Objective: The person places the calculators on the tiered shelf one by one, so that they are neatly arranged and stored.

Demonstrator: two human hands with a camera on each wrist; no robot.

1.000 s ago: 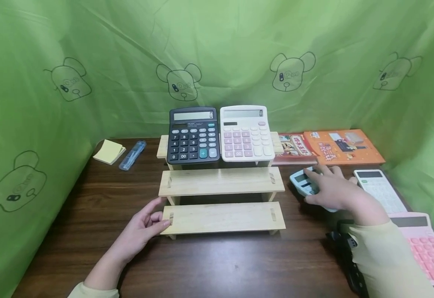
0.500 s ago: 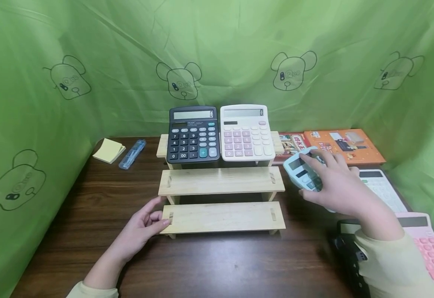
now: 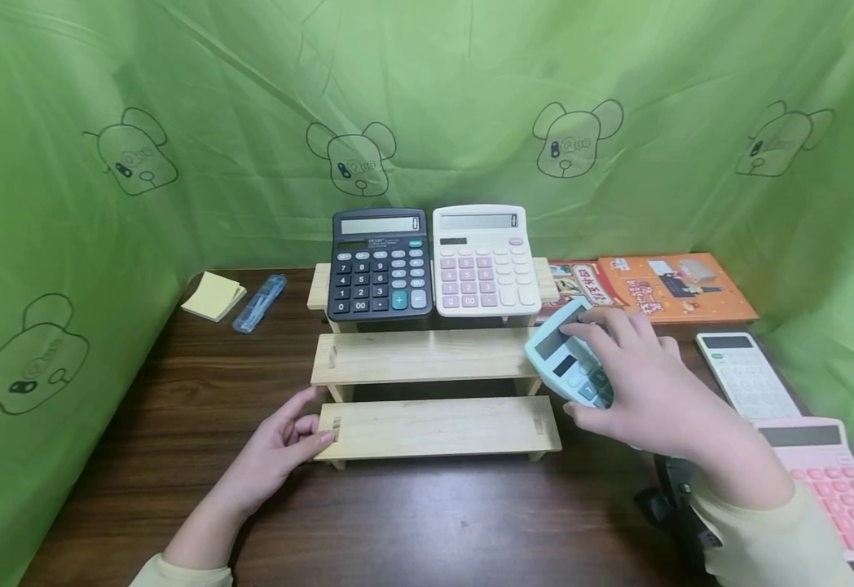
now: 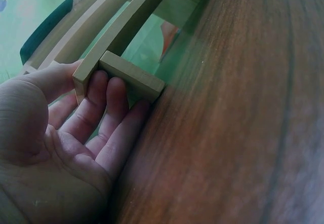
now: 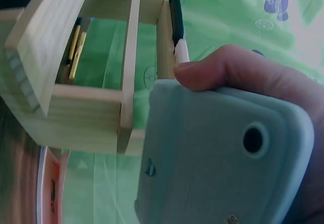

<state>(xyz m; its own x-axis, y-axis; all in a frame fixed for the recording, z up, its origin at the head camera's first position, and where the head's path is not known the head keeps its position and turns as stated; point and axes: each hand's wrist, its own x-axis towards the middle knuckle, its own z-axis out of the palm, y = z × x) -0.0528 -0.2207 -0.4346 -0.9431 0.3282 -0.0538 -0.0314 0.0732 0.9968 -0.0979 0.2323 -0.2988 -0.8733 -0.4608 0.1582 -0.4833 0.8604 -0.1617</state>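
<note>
My right hand (image 3: 647, 391) holds a light blue calculator (image 3: 555, 346) above the table, tilted, beside the right end of the middle step. In the right wrist view the calculator's back (image 5: 217, 153) faces the camera, with the thumb along its edge. At the left end of the lowest step, my left hand (image 3: 280, 448) grips the three-step wooden stand (image 3: 434, 428). The left wrist view has the thumb on the board (image 4: 109, 41) and the other fingers curled beneath it. A dark calculator (image 3: 379, 265) and a white calculator with pink keys (image 3: 482, 261) lean on the top step.
On the right lie a slim white calculator (image 3: 750, 375) and a pink calculator (image 3: 830, 481). A dark object (image 3: 676, 497) is partly under the right forearm. Books (image 3: 680, 289) lie behind. Yellow sticky notes (image 3: 214, 296) and a blue clear-cased item (image 3: 260, 303) are at left.
My right hand has lifted the light blue calculator off the table and carried it left, to the stand's right side. The left hand has stayed on the lowest step.
</note>
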